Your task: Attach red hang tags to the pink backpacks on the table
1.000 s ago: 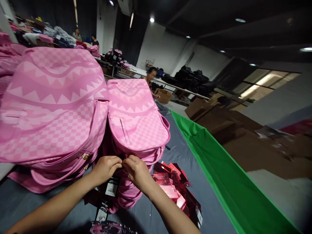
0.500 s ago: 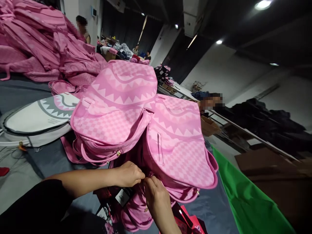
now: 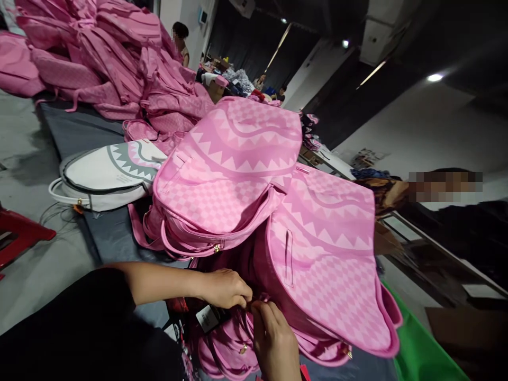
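Observation:
My left hand (image 3: pixel 227 288) and my right hand (image 3: pixel 274 330) meet fingertip to fingertip, both closed in a pinch. What lies between the fingers is too small and hidden to make out. Just below them is a pink bag (image 3: pixel 228 346) with a gold zip pull, partly covered by my right hand. A black and white tag (image 3: pixel 207 317) hangs beside my left hand. Behind the hands lean two pink backpacks with a jagged tooth print, the left backpack (image 3: pixel 222 174) and the right backpack (image 3: pixel 329 248), neither gripped.
A white backpack (image 3: pixel 99 169) lies on the grey-covered table (image 3: pixel 75 127) to the left. Pink backpacks are heaped (image 3: pixel 111 63) at the far left. A red stool (image 3: pixel 19 235) stands on the floor. Green cloth (image 3: pixel 420 338) hangs at right; a person (image 3: pixel 389 193) is beyond it.
The view has swung left, so everything sits further right, and more floor and the red stool show. Both hands keep their pinch at the same spot among the pink bags.

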### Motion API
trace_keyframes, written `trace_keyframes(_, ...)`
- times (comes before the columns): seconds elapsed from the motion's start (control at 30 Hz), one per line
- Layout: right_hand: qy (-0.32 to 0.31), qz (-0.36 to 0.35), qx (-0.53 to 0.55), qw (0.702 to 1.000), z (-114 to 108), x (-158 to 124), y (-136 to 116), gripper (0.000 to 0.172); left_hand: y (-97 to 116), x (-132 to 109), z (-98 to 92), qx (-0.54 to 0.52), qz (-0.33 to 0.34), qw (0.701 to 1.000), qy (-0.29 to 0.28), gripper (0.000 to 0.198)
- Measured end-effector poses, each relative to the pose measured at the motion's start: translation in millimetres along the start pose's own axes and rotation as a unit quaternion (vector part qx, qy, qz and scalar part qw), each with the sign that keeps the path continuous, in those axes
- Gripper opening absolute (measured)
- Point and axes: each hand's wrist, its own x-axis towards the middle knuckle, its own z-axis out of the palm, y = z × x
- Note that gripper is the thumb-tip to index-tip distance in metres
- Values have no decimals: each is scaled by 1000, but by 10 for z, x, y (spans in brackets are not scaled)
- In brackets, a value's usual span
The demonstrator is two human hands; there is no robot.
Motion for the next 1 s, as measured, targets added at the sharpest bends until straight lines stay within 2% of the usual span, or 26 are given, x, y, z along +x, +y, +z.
trace_keyframes(0.07,5,-7,15,1000,10,-9,27,15,7,27,-57,-14,-33,999,-8,3)
trace_keyframes(0.13,6,-28,37,999,1,3,49,18,8,81,-155,-82,-53,993,-68,6)
trace_keyframes(0.23,2,-45,65,997,-65,53,21,19,2,155,-288,-216,-51,959,-174,15)
trace_keyframes(0.33,-4,-22,75,997,-173,76,-128,21,43,169,-261,-282,-69,936,-200,18)
trace_keyframes(0.43,-22,21,69,997,-219,95,-272,23,33,141,-140,-310,-94,930,-174,17)
trace_keyframes(0.53,-34,36,51,997,-200,134,-270,20,-66,158,-98,-314,-90,931,-160,14)
trace_keyframes(0.63,-32,38,24,998,-184,128,-238,16,-72,169,-115,-250,-77,953,-153,16)
trace_keyframes(0.77,-24,45,-14,999,-169,109,-270,17,54,86,-120,-74,-71,994,-38,11)
trace_keyframes(0.9,-4,76,13,997,-171,154,-302,13,133,-6,-89,19,-47,998,28,10)
trace_keyframes(1.0,25,101,74,992,-199,196,-312,11,147,-37,-61,31,-19,995,89,11)
